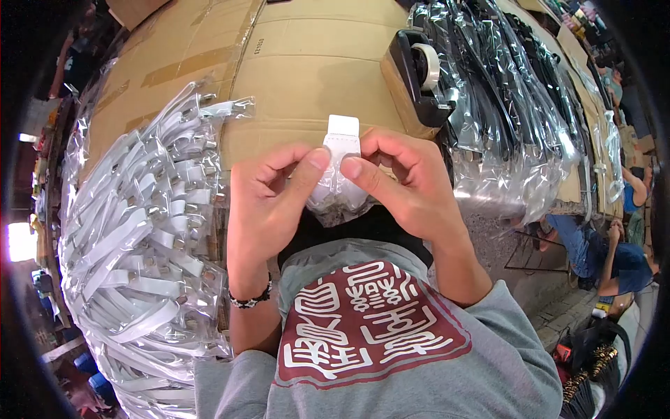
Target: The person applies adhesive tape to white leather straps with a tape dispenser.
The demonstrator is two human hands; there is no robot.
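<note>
Desk (307,77) is the biggest thing here, topped with cardboard; brown tape strips on its left part. Pile of white straps in clear bags (139,272) covers its left side, running down past the left forearm, metal bits showing at some strap ends. Smaller pile of black straps in clear bags (499,98) sits at right, laid roughly lengthwise. Left hand (269,192) and right hand (412,181) are close together at mid-view, in front of the grey shirt, well apart from both piles. Black tape dispenser (412,84) stands on a brown cardboard block just left of the black pile, pale roll loaded. Clear bag (340,215) with something white inside hangs between the hands, crumpled at the bottom; can't tell exactly what's in it. White tab (343,129) sticks up from its top, perforated line across. Both hands are pinched on the bag just below the tab, thumbs on the near face, left and right. Braided dark bracelet (252,302) on left wrist.
</note>
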